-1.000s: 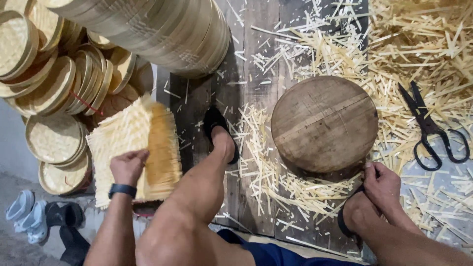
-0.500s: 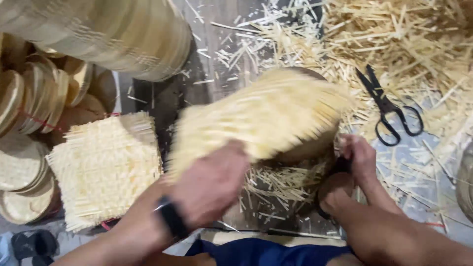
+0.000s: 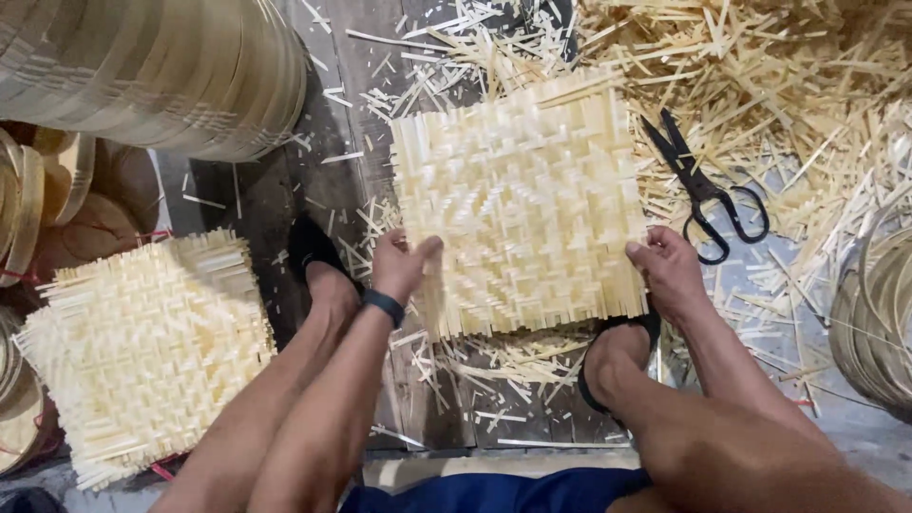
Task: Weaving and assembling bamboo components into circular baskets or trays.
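A square woven bamboo mat [image 3: 518, 204] lies flat in front of me, covering the round wooden block seen earlier. My left hand [image 3: 401, 264] grips the mat's lower left edge, with a dark band on its wrist. My right hand [image 3: 668, 271] holds the mat's lower right corner. A stack of similar woven mats [image 3: 142, 351] sits to my left on the floor. Black scissors [image 3: 705, 190] lie just right of the mat, among bamboo offcuts.
Bamboo strip offcuts [image 3: 788, 85] litter the floor at right and top. A large stack of round bamboo rims [image 3: 161, 71] stands upper left, with smaller round trays [image 3: 57, 199] beside it. More bamboo hoops [image 3: 879, 313] sit at the right edge. My feet in black sandals [image 3: 313, 252] flank the mat.
My left hand took a woven mat from the stack at left, carried it right and laid it over the round wooden block. My right hand came up from my foot to the mat's edge.
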